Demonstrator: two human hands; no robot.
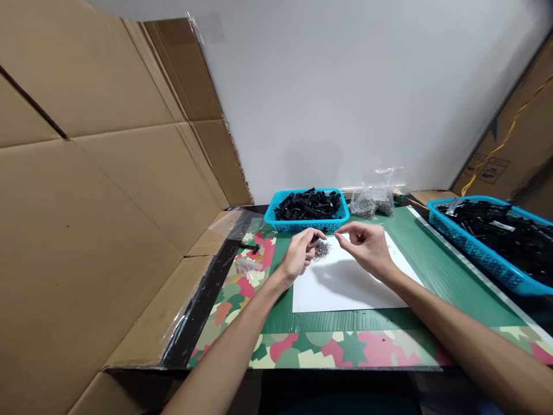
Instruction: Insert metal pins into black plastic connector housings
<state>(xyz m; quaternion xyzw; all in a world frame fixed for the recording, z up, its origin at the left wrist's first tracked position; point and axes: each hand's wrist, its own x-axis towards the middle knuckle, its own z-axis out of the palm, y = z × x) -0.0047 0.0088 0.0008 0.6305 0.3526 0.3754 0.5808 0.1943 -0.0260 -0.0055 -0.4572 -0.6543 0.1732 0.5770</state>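
My left hand [297, 253] is closed, its fingers curled round a small black plastic part [317, 238], most of which the fingers hide. Just to its right, my right hand [367, 246] has thumb and index finger brought together in a pinch; whatever is between the tips is too small to make out. Both hands are above a white sheet of paper [345, 297]. A pile of tiny metal pieces [322, 250] lies on the sheet between and beneath the hands.
A blue basket [305, 226] of black plastic parts stands behind the hands; a larger blue basket [479, 259] is at right. Clear bags [374, 202] sit by the wall. A black part [250, 248] and a small plastic bag [248, 266] lie left. Cardboard [108, 190] walls the left side.
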